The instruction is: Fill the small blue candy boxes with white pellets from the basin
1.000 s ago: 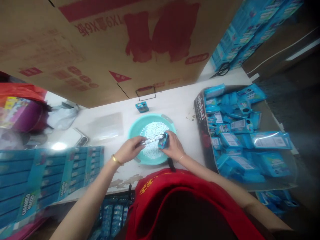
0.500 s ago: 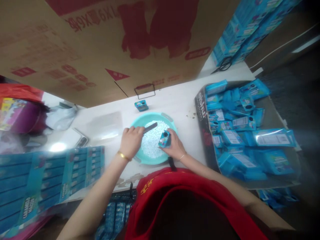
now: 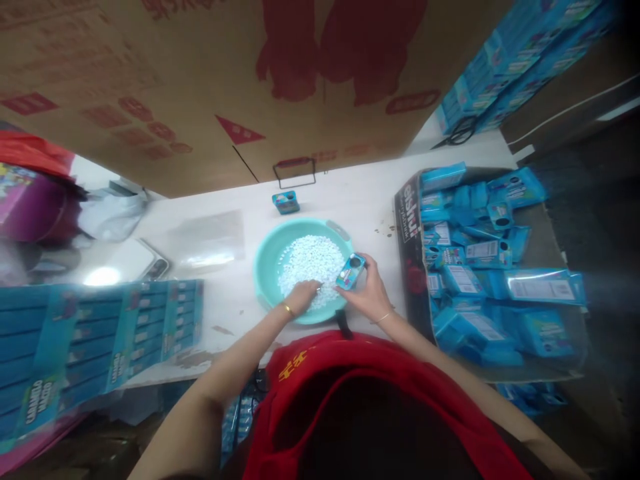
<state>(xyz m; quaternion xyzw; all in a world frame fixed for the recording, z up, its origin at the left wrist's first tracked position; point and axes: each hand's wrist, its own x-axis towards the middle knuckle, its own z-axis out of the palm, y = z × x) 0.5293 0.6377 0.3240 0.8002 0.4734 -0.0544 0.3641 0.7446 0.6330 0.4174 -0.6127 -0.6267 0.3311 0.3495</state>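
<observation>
**What the head view leaves unclear**

The left hand (image 3: 304, 295) dips into the white pellets (image 3: 311, 263) inside the teal basin (image 3: 267, 257); its fingertips blur, so any tool there cannot be made out. Right of the basin, the right hand (image 3: 369, 297) covers part of the small blue box (image 3: 351, 271). Behind the basin, the cardboard carton (image 3: 200, 80) is cut off by the top edge.

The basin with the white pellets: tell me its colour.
Teal, a light blue-green basin, seen in the head view.
</observation>
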